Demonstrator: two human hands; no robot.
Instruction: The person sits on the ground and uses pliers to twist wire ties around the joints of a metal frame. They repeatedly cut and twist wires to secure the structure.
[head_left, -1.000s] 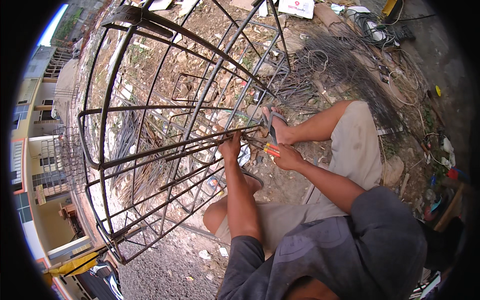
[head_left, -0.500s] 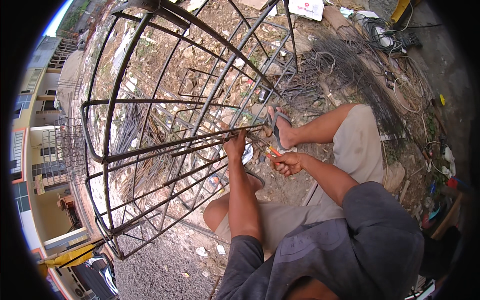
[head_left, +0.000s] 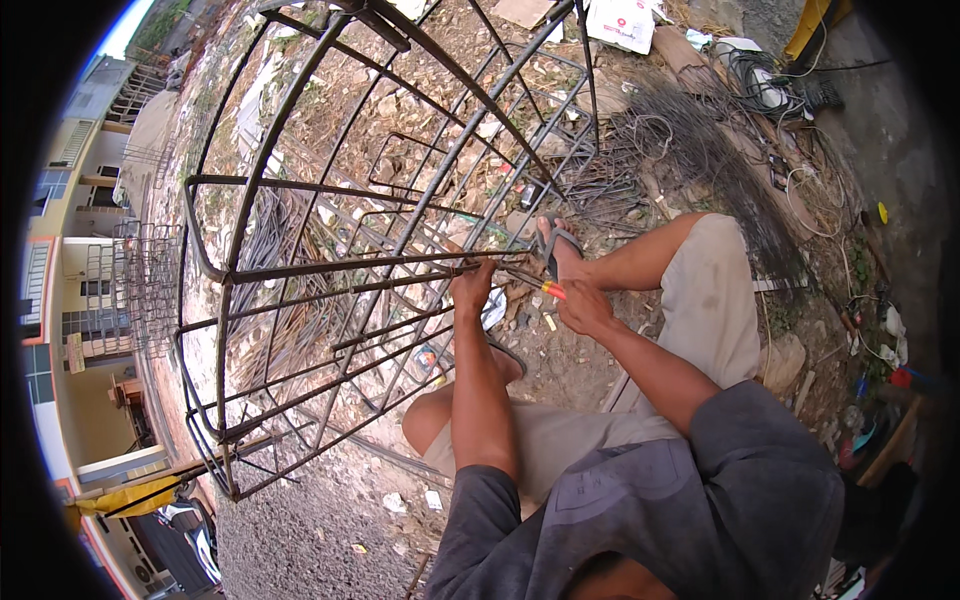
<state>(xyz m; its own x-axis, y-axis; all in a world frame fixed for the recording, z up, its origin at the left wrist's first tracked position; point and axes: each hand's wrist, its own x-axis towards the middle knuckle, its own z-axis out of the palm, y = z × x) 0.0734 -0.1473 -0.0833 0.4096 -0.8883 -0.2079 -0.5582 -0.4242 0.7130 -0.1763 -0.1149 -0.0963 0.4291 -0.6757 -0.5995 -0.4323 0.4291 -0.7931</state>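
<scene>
The left and middle are occupied by a rebar cage (head_left: 345, 267), with loose rods (head_left: 275, 236) seen behind its bars. Toward its right side, bars are gripped by the left hand (head_left: 472, 286); just to the right, pliers (head_left: 553, 289) are held in the right hand (head_left: 588, 308). Far right, a wire heap (head_left: 700, 165) is spread, with a cable coil (head_left: 758, 82) placed beyond. Near left, gravel (head_left: 290, 540) is laid; far left, buildings (head_left: 97, 420) are ranged.

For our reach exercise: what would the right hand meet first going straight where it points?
Its red-handled tool would likely meet the metal frame by the left hand first; depth is unclear.
</scene>
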